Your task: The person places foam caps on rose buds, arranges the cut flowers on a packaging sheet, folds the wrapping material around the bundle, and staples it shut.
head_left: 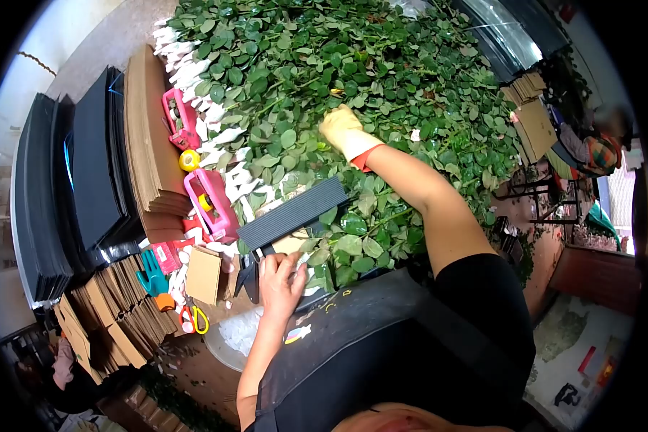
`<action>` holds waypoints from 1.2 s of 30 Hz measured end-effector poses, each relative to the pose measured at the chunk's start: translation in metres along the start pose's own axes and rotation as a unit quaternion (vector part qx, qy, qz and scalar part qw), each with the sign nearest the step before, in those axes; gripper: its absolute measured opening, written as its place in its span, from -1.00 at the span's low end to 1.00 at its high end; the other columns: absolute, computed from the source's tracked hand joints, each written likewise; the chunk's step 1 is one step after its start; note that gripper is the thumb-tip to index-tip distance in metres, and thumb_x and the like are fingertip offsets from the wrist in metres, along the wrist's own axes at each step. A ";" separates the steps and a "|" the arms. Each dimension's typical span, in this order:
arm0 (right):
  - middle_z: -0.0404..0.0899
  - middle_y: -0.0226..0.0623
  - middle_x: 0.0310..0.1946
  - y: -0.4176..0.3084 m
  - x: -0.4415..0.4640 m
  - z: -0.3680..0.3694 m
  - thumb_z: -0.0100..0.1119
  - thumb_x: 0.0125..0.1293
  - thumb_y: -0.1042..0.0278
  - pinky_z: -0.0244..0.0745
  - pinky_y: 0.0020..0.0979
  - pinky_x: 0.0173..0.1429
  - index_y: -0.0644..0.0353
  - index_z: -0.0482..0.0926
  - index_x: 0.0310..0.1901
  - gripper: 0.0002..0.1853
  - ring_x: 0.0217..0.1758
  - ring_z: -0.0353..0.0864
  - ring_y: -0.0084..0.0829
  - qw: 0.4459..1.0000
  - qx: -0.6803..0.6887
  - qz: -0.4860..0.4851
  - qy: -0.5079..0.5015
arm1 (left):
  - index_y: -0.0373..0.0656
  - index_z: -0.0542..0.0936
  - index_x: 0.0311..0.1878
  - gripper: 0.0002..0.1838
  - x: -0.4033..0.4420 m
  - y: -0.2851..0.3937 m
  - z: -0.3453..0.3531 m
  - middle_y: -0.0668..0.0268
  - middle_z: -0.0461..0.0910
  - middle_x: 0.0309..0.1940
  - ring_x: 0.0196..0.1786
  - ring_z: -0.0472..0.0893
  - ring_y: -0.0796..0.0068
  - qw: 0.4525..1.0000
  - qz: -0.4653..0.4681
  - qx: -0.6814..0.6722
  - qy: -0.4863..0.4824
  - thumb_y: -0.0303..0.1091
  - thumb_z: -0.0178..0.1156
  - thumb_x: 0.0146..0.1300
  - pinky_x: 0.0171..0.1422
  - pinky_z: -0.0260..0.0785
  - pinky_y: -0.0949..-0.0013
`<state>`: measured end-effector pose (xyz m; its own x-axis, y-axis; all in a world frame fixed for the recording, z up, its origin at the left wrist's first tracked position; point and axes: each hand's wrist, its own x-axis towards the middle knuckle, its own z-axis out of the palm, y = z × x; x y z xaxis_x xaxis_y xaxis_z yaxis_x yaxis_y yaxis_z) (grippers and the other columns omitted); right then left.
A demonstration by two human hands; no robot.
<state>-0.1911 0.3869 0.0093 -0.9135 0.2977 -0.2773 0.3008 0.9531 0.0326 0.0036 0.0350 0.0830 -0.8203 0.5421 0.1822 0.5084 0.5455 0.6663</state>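
A wide heap of green leafy stems covers the worktop in front of me, with white-wrapped ends along its left side. My right hand, in a pale yellow glove with an orange cuff, reaches into the middle of the leaves. Its fingers are curled, and whatever they grip is hidden. A small yellow-orange bit shows just beyond it. Close to my apron, my bare left hand has bent fingers beside a dark ribbed cardboard strip. What lies under those fingers I cannot make out.
Two pink tape dispensers stand left of the stems, near a tape roll. Upright black sheets and brown cardboard line the left. Scissors and a teal glove lie lower. Another person is at far right.
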 end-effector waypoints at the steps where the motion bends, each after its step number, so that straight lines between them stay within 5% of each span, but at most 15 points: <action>1: 0.75 -0.02 0.09 0.003 -0.003 -0.011 0.26 0.43 0.44 0.66 -0.17 0.32 0.43 0.67 0.14 -0.68 0.19 0.72 -0.06 0.988 -0.116 -0.073 -0.064 | -0.06 0.74 0.09 -0.63 -0.001 -0.002 0.001 0.22 0.58 -0.17 -0.10 0.57 0.12 1.000 0.001 -0.004 0.004 -0.38 0.50 0.18 0.01 0.47 0.11; 2: 0.74 -0.02 0.11 0.006 -0.005 -0.022 0.30 0.41 0.48 0.68 -0.15 0.30 0.41 0.67 0.17 -0.66 0.19 0.71 -0.08 0.956 -0.220 -0.158 -0.111 | -0.07 0.75 0.08 -0.64 0.000 0.000 0.001 0.23 0.57 -0.18 -0.10 0.57 0.12 1.000 0.002 -0.009 0.009 -0.38 0.50 0.18 0.01 0.46 0.10; 3: 0.76 -0.10 0.14 0.014 -0.025 -0.050 0.28 0.39 0.53 0.72 -0.09 0.25 0.25 0.70 0.18 -0.66 0.18 0.75 -0.10 0.982 -0.050 -0.158 -0.092 | -0.07 0.75 0.06 -0.65 0.000 0.001 0.000 0.23 0.57 -0.18 -0.11 0.57 0.12 1.000 0.002 -0.013 0.014 -0.38 0.50 0.18 0.01 0.46 0.10; 6: 0.74 -0.25 0.25 0.039 -0.060 -0.085 0.27 0.39 0.52 0.76 -0.16 0.20 0.10 0.71 0.20 -0.64 0.14 0.79 -0.14 0.944 0.057 -0.299 0.130 | -0.14 0.74 0.05 -0.67 0.000 -0.001 0.005 0.17 0.67 -0.01 0.01 0.65 0.08 0.999 0.024 -0.013 0.027 -0.40 0.50 0.20 0.11 0.50 0.12; 13: 0.80 -0.35 0.15 0.081 -0.155 -0.149 0.23 0.34 0.68 0.75 -0.17 0.10 -0.01 0.74 0.20 -0.54 0.00 0.82 -0.25 0.882 0.100 -0.351 0.297 | -0.22 0.73 -0.03 -0.71 -0.002 -0.013 0.007 0.17 0.78 -0.10 -0.04 0.72 0.10 0.995 -0.019 -0.096 0.014 -0.42 0.54 0.21 0.09 0.55 0.16; 16: 0.82 -0.29 0.08 0.096 -0.215 -0.158 0.22 0.29 0.73 0.74 -0.15 0.01 -0.06 0.75 0.20 -0.47 -0.08 0.82 -0.23 0.912 0.101 -0.356 0.176 | -0.24 0.74 0.00 -0.63 -0.021 -0.033 0.028 0.11 0.77 -0.04 0.01 0.73 0.08 0.971 -0.167 -0.172 0.018 -0.31 0.61 0.20 0.09 0.56 0.17; 17: 0.83 -0.26 0.06 0.104 -0.227 -0.147 0.21 0.29 0.72 0.75 -0.16 0.00 -0.08 0.75 0.20 -0.47 -0.10 0.83 -0.22 0.912 0.106 -0.374 0.133 | -0.22 0.64 0.23 -0.43 -0.013 -0.033 0.023 0.08 0.74 0.03 0.05 0.74 0.15 0.985 -0.061 -0.158 0.032 -0.33 0.63 0.18 0.17 0.58 0.18; 19: 0.83 -0.25 0.05 0.103 -0.250 -0.123 0.13 0.40 0.60 0.72 -0.29 0.10 0.01 0.76 0.18 -0.59 -0.01 0.82 -0.21 0.959 0.092 -0.267 0.037 | -0.18 0.42 0.47 -0.17 -0.011 -0.018 0.025 0.07 0.69 0.14 0.08 0.73 0.21 0.955 -0.103 -0.264 0.086 -0.41 0.63 0.16 0.23 0.59 0.19; 21: 0.82 -0.24 0.05 0.110 -0.251 -0.062 0.11 0.47 0.51 0.70 -0.27 0.14 0.00 0.76 0.19 -0.64 0.03 0.81 -0.22 0.805 0.570 0.107 -0.122 | -0.12 0.28 0.58 -0.02 -0.020 -0.032 0.036 0.07 0.54 0.31 0.09 0.68 0.27 0.947 -0.123 -0.285 0.080 -0.46 0.64 0.14 0.24 0.59 0.27; 22: 0.82 -0.22 0.04 0.100 -0.244 -0.059 0.13 0.50 0.44 0.69 -0.25 0.14 -0.01 0.75 0.19 -0.67 0.03 0.81 -0.19 0.956 0.247 -0.044 -0.149 | -0.10 0.35 0.53 -0.09 -0.017 -0.030 0.033 0.08 0.51 0.30 0.08 0.67 0.25 0.952 -0.121 -0.274 0.059 -0.44 0.63 0.14 0.22 0.59 0.27; 23: 0.82 -0.20 0.02 0.091 -0.237 -0.058 0.15 0.53 0.37 0.69 -0.22 0.14 -0.03 0.75 0.19 -0.70 0.03 0.80 -0.17 0.963 -0.113 -0.188 -0.153 | -0.07 0.43 0.49 -0.15 -0.013 -0.027 0.027 0.08 0.49 0.29 0.07 0.67 0.24 0.957 -0.119 -0.263 0.039 -0.43 0.63 0.14 0.21 0.60 0.27; 24: 0.82 -0.17 -0.02 0.103 -0.246 -0.059 0.22 0.53 0.28 0.68 -0.16 0.16 0.00 0.74 0.21 -0.70 0.05 0.79 -0.12 0.964 -0.042 -0.256 -0.063 | -0.07 0.46 0.47 -0.20 -0.009 -0.025 0.020 0.10 0.47 0.26 0.09 0.65 0.24 0.974 -0.094 -0.207 0.021 -0.44 0.60 0.16 0.22 0.59 0.26; 29: 0.63 -0.10 0.40 0.125 -0.197 -0.127 0.38 0.45 0.07 0.55 -0.23 0.49 0.10 0.53 0.49 -0.36 0.40 0.65 -0.21 0.896 0.297 -0.225 -0.241 | -0.06 0.61 0.34 -0.41 0.003 -0.005 -0.001 0.11 0.41 0.20 0.15 0.61 0.17 0.985 -0.106 -0.133 -0.039 -0.45 0.51 0.23 0.24 0.57 0.23; 32: 0.70 -0.03 0.22 0.081 -0.123 -0.107 0.11 0.57 0.10 0.58 -0.15 0.38 0.18 0.68 0.24 -0.59 0.26 0.69 -0.10 0.951 0.191 -0.242 -0.001 | -0.10 0.60 0.36 -0.41 0.004 -0.008 0.000 0.05 0.50 0.31 0.18 0.67 0.08 0.987 -0.081 -0.135 -0.039 -0.42 0.50 0.24 0.24 0.61 0.19; 36: 0.78 -0.09 0.12 0.031 -0.033 -0.033 0.17 0.48 0.34 0.67 -0.08 0.25 0.20 0.76 0.09 -0.72 0.17 0.78 -0.03 0.978 -0.031 -0.207 -0.012 | -0.13 0.59 0.35 -0.43 0.004 -0.010 0.002 0.05 0.53 0.37 0.23 0.68 0.07 0.987 -0.067 -0.144 -0.030 -0.43 0.49 0.27 0.24 0.62 0.19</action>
<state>-0.1603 0.4086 0.0507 -0.9466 -0.1159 -0.3008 -0.1124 0.9932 -0.0289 -0.0043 0.0331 0.0761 -0.8539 0.5188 0.0416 0.2942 0.4151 0.8609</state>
